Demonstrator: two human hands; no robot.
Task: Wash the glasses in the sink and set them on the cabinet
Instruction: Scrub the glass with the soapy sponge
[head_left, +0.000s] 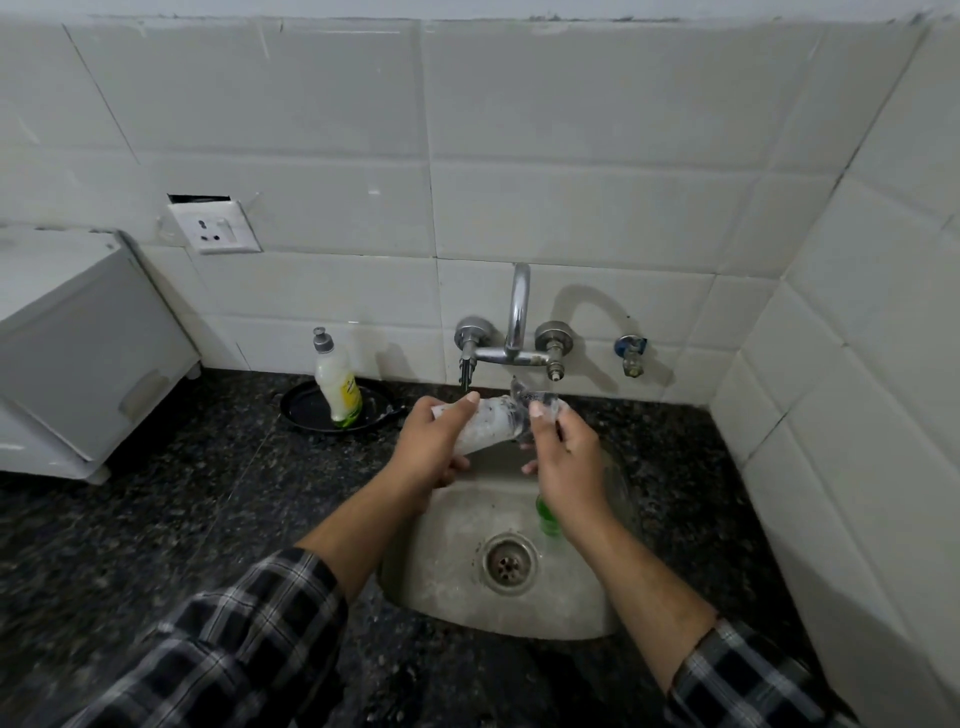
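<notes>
Holds clear soapy drinking glass (493, 422) sideways over stainless-steel sink (447, 571), left hand (436, 448) fingers clamped round its body, right hand (569, 462) fingers pinching its rim, under chrome tap (518, 312).

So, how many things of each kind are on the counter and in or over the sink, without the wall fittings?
Soapy clear glass, held: 1
Green item in the sink: 1
Soap bottle: 1
Black pan: 1
White cabinet: 1
Total: 5
</notes>
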